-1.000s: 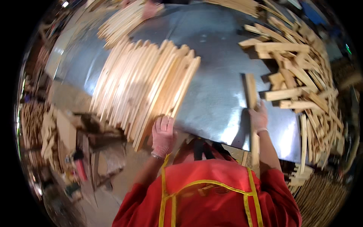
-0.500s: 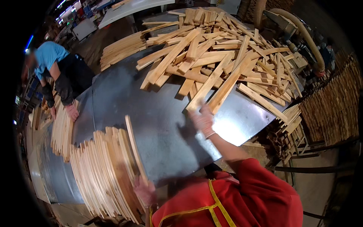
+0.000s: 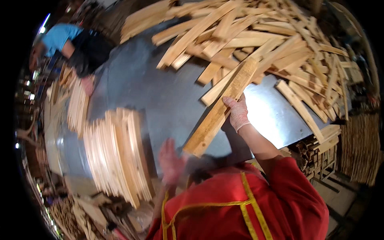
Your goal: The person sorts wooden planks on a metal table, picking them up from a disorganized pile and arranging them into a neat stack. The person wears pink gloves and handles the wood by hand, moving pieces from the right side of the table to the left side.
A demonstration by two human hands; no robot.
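The right hand (image 3: pixel 237 111), in a pale knit glove, pinches a long flat tan wooden board (image 3: pixel 218 118), slanting from near left to far right over the grey metal table (image 3: pixel 134 82). The blurred, pink-gloved left hand (image 3: pixel 171 160) is spread beside its near end. Upright-edged pale wooden slats (image 3: pixel 114 154) lie left; a jumbled board heap (image 3: pixel 294 60) crowds its far end.

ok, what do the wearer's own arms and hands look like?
Left hand and right hand: pale pink knit gloves, the right one with a snug cuff at the wrist; the left is motion-blurred. Forearms bare below red sleeves, the right one short.
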